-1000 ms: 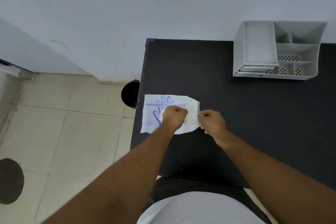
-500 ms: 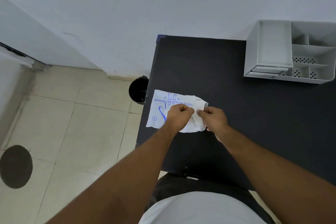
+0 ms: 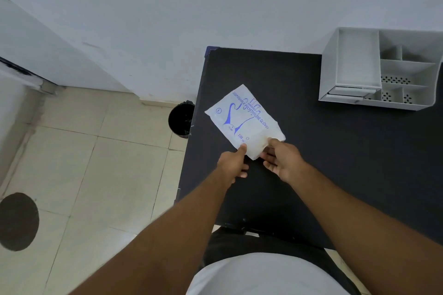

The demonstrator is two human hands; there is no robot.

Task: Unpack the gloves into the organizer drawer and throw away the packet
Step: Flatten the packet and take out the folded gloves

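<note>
A white packet of disposable gloves with blue print lies tilted on the black table, near its left edge. My left hand pinches the packet's near end with the thumb on top. My right hand grips the same end from the right, fingers under it. The white organizer stands at the table's far right, with its flat drawer at the lower front shut.
A small black bin stands on the tiled floor just left of the table. A white wall runs behind. A dark round mark shows on the floor at far left.
The packet has been turned from lying crosswise to pointing away from me at a slant. Both hands have shifted to its near end.
</note>
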